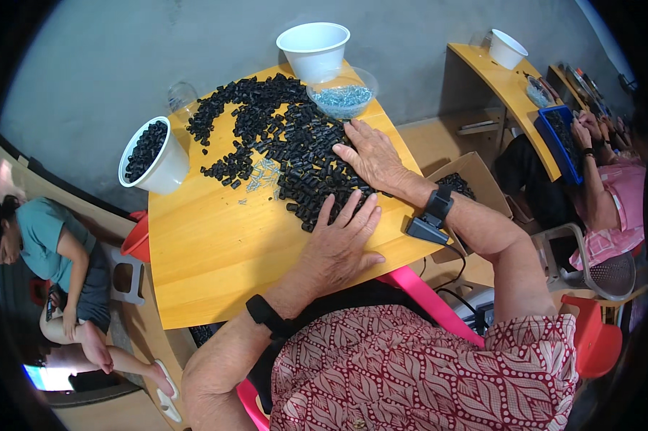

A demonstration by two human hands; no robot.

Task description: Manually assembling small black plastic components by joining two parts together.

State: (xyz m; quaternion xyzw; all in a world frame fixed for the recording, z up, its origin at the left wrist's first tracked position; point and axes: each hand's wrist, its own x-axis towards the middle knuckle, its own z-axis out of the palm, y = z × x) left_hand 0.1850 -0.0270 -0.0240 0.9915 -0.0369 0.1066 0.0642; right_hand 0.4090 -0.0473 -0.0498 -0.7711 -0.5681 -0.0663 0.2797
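Small black plastic pieces (313, 147) lie in a wide spread over the yellow wooden table (209, 251). My left hand (338, 244) rests at the near edge of the pile, fingers spread, fingertips on the pieces. On the pile's right side lies my right hand (374, 154), flat with its thumb out to the left. Neither hand grips anything that I can see; pieces under the palms are hidden. A small heap of silvery screws (263, 174) sits just left of the pile. Beyond my right hand stands a clear bowl (343, 93) of bluish-silver screws.
A white tub (314, 50) stands at the far edge; another white tub (155, 158) with black pieces is at the left edge. A corded dark device (427, 230) lies near the right edge. A cardboard box (475, 179) stands below. People sit at both sides.
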